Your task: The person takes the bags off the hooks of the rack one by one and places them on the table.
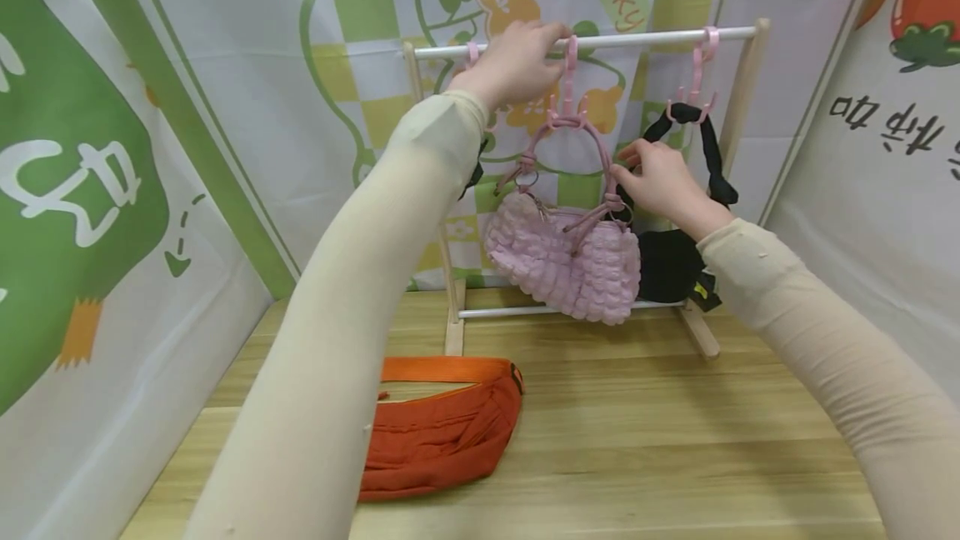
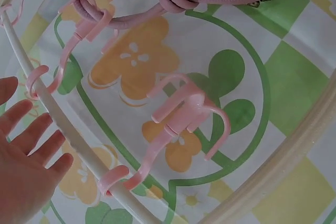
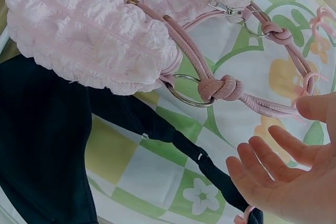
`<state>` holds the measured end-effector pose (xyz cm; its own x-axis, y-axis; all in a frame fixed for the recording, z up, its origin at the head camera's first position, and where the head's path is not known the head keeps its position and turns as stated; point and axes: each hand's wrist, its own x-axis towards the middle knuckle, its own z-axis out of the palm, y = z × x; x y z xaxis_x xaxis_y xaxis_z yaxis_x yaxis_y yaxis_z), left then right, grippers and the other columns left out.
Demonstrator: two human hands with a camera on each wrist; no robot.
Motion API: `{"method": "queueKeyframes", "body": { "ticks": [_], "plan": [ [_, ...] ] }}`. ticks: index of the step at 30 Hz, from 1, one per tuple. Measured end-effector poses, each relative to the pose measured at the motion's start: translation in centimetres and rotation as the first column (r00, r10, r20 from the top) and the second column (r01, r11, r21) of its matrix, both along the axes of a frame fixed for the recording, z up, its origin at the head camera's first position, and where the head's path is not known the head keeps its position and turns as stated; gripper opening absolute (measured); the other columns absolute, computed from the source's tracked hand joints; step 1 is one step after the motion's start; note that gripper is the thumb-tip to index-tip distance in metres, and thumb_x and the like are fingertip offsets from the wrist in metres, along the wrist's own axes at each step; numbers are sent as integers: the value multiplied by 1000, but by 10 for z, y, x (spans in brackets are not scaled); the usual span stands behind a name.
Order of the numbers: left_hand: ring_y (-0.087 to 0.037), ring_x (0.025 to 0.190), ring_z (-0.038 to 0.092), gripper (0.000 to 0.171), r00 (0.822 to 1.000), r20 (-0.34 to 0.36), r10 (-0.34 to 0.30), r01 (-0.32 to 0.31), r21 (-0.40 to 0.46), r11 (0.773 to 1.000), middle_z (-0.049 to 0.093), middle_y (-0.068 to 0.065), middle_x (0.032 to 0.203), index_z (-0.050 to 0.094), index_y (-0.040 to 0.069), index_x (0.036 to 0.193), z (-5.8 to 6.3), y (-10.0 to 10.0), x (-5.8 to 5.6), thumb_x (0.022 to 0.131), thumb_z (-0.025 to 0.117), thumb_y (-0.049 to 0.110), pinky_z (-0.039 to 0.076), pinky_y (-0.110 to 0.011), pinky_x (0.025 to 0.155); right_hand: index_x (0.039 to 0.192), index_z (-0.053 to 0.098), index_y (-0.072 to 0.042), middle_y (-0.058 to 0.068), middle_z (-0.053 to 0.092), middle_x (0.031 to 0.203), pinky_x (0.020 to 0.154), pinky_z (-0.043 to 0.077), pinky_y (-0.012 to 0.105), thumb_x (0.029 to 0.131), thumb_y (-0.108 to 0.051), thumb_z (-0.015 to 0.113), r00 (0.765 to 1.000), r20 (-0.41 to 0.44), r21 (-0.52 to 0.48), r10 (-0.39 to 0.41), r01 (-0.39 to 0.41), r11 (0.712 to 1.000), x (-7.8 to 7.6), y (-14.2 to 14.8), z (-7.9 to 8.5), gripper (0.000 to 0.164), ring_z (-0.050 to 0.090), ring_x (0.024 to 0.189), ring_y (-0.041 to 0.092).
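Note:
A pink puffy handbag (image 1: pixel 562 257) hangs by its knotted strap (image 3: pixel 226 88) from a pink hook (image 1: pixel 568 86) on the white rail. My left hand (image 1: pixel 525 61) is at the rail beside the top of that hook; its fingers are spread in the left wrist view, with nothing in them. Beside the bag's strap, my right hand (image 1: pixel 663 177) has relaxed fingers. Its thumb overlaps the strap in the right wrist view; I cannot tell whether they touch. A black bag (image 1: pixel 667 265) hangs from another pink hook (image 1: pixel 697 77) behind the right hand.
The rail (image 1: pixel 637 40) belongs to a stand with wooden posts (image 1: pixel 742 98). A bare pink hook (image 2: pixel 184 108) hangs on its left part. An orange-red waist bag (image 1: pixel 442 432) lies on the wooden table (image 1: pixel 637 440), partly behind the left sleeve. Printed cloth surrounds the table.

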<state>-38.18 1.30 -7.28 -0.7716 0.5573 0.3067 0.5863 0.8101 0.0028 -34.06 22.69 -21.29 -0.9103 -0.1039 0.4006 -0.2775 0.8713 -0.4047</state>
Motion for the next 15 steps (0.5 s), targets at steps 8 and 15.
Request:
{"method": "queueKeyframes", "body": {
  "ticks": [8, 15],
  "plan": [
    [-16, 135, 38, 49, 999, 39, -33, 33, -10, 999, 36, 4, 151, 30, 26, 148, 3, 2, 0, 100, 36, 35, 34, -31, 109, 126, 50, 6, 28, 55, 121, 95, 42, 52, 98, -30, 47, 1000, 3, -1, 3, -3, 1000, -2, -1, 1, 45, 53, 112, 40],
    [-18, 141, 29, 52, 998, 57, -36, 39, -50, 998, 29, 3, 155, 24, 24, 150, 5, 2, 1, 100, 37, 33, 25, -32, 116, 127, 49, 5, 28, 55, 122, 96, 42, 53, 98, -31, 46, 1000, 22, -17, 4, -4, 1000, -3, -2, 0, 46, 52, 113, 40]
  ]
}}
